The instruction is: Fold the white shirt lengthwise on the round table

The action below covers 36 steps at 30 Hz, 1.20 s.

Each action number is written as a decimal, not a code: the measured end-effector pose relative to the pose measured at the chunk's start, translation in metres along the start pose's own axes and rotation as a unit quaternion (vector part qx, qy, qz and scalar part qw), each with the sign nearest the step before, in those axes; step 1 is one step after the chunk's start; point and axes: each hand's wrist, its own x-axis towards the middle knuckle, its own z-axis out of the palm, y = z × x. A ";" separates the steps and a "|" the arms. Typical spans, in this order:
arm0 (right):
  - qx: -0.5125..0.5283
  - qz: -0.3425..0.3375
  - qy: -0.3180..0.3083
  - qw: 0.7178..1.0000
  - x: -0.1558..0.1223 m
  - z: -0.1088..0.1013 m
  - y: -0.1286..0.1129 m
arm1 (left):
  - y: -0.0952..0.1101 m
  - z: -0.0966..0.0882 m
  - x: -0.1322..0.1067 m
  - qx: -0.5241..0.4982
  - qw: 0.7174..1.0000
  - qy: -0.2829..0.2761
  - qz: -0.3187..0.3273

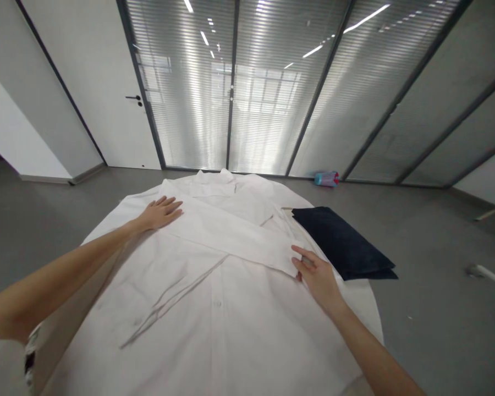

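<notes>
A white button-up shirt (pixel 247 308) lies spread on the table, its collar (pixel 216 179) at the far end. One sleeve (pixel 235 234) crosses the chest diagonally from upper left to lower right. At the sleeve's shoulder end, my left hand (pixel 159 213) rests flat with its fingers stretched out. The sleeve's other end is pinched between the thumb and fingers of my right hand (pixel 313 275). Below the sleeve, long creases run across the shirt front toward the lower left.
A folded dark navy cloth (pixel 342 242) lies at the table's right side, its corner overhanging the edge. On the floor by the glass partition (pixel 264 110) is a blue and red package (pixel 326 179). A white door (pixel 94 82) stands at the left.
</notes>
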 end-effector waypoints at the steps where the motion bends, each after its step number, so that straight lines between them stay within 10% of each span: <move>1: 0.007 0.006 0.004 1.000 -0.001 0.000 -0.002 | -0.001 0.000 -0.001 -0.007 1.000 -0.003 -0.001; 8: -0.005 0.013 -0.030 0.999 -0.004 -0.001 -0.007 | 0.041 -0.031 -0.054 -0.033 0.989 0.130 0.059; 16: 0.005 -0.055 -0.040 0.998 -0.004 0.002 -0.001 | 0.053 -0.058 -0.146 -0.139 0.982 -0.099 -0.077; 21: -0.013 -0.043 -0.036 0.998 -0.004 0.002 -0.001 | 0.040 -0.068 -0.173 -0.243 0.955 -0.162 -0.047; 36: -0.067 -0.029 -0.066 0.995 -0.024 -0.006 -0.014 | 0.018 -0.047 -0.190 -0.347 0.937 0.009 -0.044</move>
